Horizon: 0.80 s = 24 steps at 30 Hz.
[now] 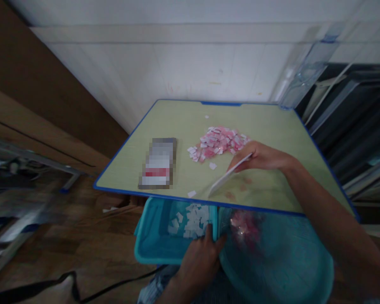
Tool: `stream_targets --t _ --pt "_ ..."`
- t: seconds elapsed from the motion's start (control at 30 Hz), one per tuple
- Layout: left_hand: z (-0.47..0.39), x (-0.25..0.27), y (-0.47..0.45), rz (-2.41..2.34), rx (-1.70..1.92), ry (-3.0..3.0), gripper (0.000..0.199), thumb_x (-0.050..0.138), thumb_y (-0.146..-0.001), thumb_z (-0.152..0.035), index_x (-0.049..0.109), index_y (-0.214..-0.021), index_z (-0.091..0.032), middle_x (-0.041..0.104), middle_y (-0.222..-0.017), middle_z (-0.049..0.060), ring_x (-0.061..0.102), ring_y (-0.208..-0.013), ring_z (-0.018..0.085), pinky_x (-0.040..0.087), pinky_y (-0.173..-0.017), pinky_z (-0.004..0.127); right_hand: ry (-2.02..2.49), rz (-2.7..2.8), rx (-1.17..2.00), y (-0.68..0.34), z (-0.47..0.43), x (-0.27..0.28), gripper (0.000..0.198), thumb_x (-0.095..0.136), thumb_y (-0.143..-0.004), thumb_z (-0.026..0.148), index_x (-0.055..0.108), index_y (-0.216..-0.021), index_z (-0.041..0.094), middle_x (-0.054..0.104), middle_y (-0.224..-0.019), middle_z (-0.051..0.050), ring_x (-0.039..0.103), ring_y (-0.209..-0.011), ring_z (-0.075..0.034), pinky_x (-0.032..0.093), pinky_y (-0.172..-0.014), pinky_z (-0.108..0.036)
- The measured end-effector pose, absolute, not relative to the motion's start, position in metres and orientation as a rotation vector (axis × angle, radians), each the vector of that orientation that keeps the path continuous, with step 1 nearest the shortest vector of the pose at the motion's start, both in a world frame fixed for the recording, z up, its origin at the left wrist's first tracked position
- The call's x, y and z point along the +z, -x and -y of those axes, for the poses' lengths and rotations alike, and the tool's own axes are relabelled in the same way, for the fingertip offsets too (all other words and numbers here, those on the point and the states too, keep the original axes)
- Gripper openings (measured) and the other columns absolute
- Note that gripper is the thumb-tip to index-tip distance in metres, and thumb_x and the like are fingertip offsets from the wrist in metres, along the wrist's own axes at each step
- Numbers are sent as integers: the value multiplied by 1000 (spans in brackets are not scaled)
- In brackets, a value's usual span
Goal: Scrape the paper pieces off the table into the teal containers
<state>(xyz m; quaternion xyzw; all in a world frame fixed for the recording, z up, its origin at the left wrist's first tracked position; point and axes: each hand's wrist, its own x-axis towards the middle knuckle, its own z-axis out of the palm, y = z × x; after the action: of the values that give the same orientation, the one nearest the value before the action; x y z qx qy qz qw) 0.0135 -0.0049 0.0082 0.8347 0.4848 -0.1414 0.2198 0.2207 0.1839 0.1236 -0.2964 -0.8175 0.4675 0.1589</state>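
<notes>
Pink and white bits lie in a loose heap towards the far side of the desk, and from where I stand the work looks partway along. That heap is what is left up here, with a few white scraps lying apart from it; below the near edge, white pieces already lie in a teal bin, and a pink bundle sits in the round basin beside it. How much is done overall, I cannot tell.

The right hand grips a thin white card, tilted, just in front of the heap. The left hand is down where bin and basin meet; I cannot tell whether its fingers close on anything.

The desk has a pale greenish top with blue edging, and a flat, blurred-out rectangular object lies on its left side. Behind stands a white wall, with a clear bottle at the far right corner and wooden flooring below.
</notes>
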Motion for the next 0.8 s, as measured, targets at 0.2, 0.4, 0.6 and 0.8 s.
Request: stream_targets --t 0.2,0.4,0.6,0.8 --pt "5 6 -12 -1328 -417 -2313 54 45 -80 -18 31 -129 -34 32 -130 16 60 -82 24 46 -70 39 857 2377 1471 -234 -181 126 25 62 -71 31 71 -84 12 70 -81 -8 63 -74 -17 47 -70 -26" --pt "5 7 -12 -1330 -389 -2320 52 43 -82 -20 30 -130 -33 33 -128 18 60 -82 25 46 -68 40 981 2342 1535 -269 -169 129 27 57 -75 30 70 -85 10 69 -83 -10 62 -77 -19 45 -73 -29" --pt "4 9 -13 -1326 -387 -2313 50 43 -81 -18 33 -128 -33 36 -125 15 60 -81 23 46 -69 38 1159 2209 1420 -292 -159 123 24 63 -69 30 71 -81 11 69 -77 -9 61 -71 -18 44 -65 -27" --pt "4 7 -12 -1327 -370 -2312 51 44 -80 -18 33 -128 -34 36 -124 14 59 -80 22 46 -68 37 1435 1781 1131 -309 -162 113 25 66 -65 39 68 -73 16 64 -62 -2 53 -51 -12 38 -46 -22"
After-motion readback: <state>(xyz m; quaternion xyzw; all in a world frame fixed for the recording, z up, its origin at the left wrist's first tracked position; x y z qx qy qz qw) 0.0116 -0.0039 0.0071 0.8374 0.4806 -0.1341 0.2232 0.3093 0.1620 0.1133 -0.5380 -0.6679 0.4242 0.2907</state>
